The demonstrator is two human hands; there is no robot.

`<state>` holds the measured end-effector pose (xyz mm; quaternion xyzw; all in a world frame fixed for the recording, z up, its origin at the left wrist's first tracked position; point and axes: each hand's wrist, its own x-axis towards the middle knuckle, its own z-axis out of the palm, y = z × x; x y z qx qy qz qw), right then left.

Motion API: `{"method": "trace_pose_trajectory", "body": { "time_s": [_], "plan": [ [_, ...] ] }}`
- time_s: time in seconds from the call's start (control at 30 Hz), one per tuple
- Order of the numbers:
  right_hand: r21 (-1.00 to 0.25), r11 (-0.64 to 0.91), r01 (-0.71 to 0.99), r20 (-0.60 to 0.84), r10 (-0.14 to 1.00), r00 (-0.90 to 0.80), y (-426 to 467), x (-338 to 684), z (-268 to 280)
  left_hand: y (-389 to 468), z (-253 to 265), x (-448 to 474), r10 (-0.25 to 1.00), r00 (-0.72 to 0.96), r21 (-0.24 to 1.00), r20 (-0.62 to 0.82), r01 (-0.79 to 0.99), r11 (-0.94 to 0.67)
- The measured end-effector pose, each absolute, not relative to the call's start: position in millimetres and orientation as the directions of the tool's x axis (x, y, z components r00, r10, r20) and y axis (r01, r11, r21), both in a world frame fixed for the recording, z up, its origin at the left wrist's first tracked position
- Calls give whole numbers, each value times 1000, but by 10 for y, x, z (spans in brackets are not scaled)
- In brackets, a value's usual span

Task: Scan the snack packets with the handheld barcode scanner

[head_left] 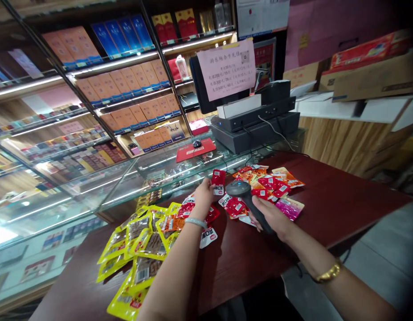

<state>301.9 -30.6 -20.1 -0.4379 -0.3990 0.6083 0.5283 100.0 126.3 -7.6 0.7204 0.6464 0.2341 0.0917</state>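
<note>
My left hand (pixel 204 194) pinches a small red snack packet (pixel 218 178) with a white barcode label, raised above the table. Closed around the handle of a dark barcode scanner (pixel 243 192) is my right hand (pixel 267 213); the scanner's head points left toward that packet. Beneath and beyond the scanner lies a pile of red and orange snack packets (pixel 269 183), with a purple packet (pixel 290 208) at its near right. Yellow-edged clear snack bags (pixel 148 238) are heaped left of my left forearm. More red and white packets (pixel 209 237) lie partly hidden under my left wrist.
A glass display counter (pixel 126 189) borders the dark red table (pixel 343 203). On it stand a monitor with a pink paper sign (pixel 226 69), a black cash drawer (pixel 256 131) and a mouse (pixel 197 143) on a red mat. Boxed goods fill the shelves; cartons (pixel 376 78) sit at right.
</note>
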Motion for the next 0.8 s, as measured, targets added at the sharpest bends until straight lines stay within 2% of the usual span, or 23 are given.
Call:
{"method": "trace_pose_trajectory", "body": {
  "time_s": [0.23, 0.63, 0.7, 0.8],
  "plan": [
    [-915, -116, -385, -84, 991, -101, -223, 2845, 36, 869, 72, 748, 970, 101, 535, 223, 819, -208],
    [-933, -160, -323, -109, 980, -169, -395, 2658, -120, 428, -63, 343, 979, 21, 559, 201, 818, -133],
    [-936, -153, -318, -100, 979, -177, -444, 2701, -151, 412, -22, 228, 985, -21, 502, 174, 862, -70],
    [-935, -155, -318, -109, 981, -157, -514, 2826, -204, 388, 65, 102, 953, -116, 277, 279, 960, 35]
  ]
}}
